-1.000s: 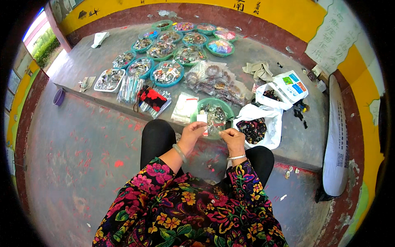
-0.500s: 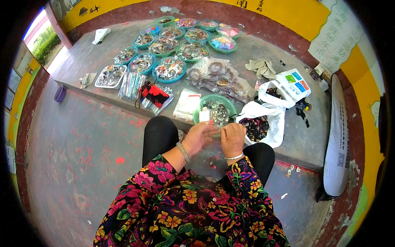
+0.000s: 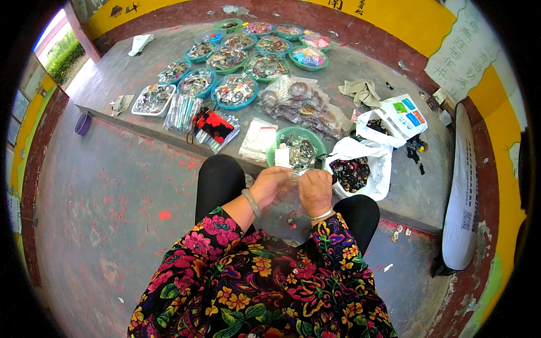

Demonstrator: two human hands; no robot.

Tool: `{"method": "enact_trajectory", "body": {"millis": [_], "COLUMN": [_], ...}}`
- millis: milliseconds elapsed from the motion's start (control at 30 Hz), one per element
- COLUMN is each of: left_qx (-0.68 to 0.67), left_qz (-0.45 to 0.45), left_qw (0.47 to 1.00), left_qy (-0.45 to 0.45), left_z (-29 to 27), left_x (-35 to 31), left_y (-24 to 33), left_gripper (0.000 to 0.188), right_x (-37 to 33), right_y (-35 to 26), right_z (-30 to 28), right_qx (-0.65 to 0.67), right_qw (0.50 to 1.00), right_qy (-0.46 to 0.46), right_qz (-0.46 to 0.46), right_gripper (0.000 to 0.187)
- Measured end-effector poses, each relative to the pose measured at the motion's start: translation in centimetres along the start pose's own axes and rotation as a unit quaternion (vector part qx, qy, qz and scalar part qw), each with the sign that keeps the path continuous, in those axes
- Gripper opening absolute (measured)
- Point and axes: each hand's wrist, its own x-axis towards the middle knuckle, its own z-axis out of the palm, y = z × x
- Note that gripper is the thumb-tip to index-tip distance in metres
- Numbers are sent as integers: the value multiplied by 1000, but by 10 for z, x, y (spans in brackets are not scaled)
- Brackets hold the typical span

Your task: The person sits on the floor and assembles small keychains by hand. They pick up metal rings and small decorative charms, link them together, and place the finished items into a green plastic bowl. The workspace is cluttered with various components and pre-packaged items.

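My left hand (image 3: 266, 187) is closed, its thumb and fingers pinching one side of a small clear piece of plastic (image 3: 293, 176) that looks like a bag. My right hand (image 3: 316, 191) is closed at the other side of this plastic, fingertips bent together. Whether anything is inside it is too small to tell. Just beyond both hands stands a green basin (image 3: 271, 147) holding several small packets with shiny contents. To the right of my right hand, a white plastic bag (image 3: 383, 174) stands open with dark, multicoloured small items (image 3: 350, 173) in it.
Several basins of small packaged goods (image 3: 235, 91) cover the raised concrete ledge. Clear packets of brown round items (image 3: 304, 101), a red-and-black pouch (image 3: 214, 124), white flat packets (image 3: 258, 138) and another white bag (image 3: 401, 118) lie nearer. A purple basin (image 3: 83, 124) stands on the lower floor.
My left hand's fingers, spread before, have closed onto the clear plastic beside my right hand. My right hand stays nearly in place, still pinched.
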Motion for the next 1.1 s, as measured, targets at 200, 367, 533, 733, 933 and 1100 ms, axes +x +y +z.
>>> {"method": "enact_trajectory", "body": {"millis": [200, 367, 533, 733, 933, 1100], "left_qx": [107, 127, 153, 92, 285, 261], "left_qz": [-5, 52, 46, -11, 35, 46], "left_qw": [991, 987, 986, 996, 957, 962], "left_qy": [84, 82, 48, -7, 48, 72], "left_z": [2, 8, 10, 11, 10, 2], "left_x": [-4, -5, -8, -11, -8, 0], "left_y": [10, 14, 15, 17, 15, 8], "left_gripper": [11, 11, 12, 12, 12, 9], "right_x": [1, -30, -28, -28, -30, -30], "right_y": [5, 47, 41, 39, 36, 36], "right_z": [-5, 22, 15, 16, 19, 20], "right_qx": [132, 454, 641, 639, 598, 574], "right_qw": [983, 755, 527, 543, 607, 631], "right_qy": [-71, -90, -115, -55, -92, -66], "right_qz": [109, 464, 547, 542, 515, 518], "right_gripper": [27, 37, 15, 7, 7, 7]}}
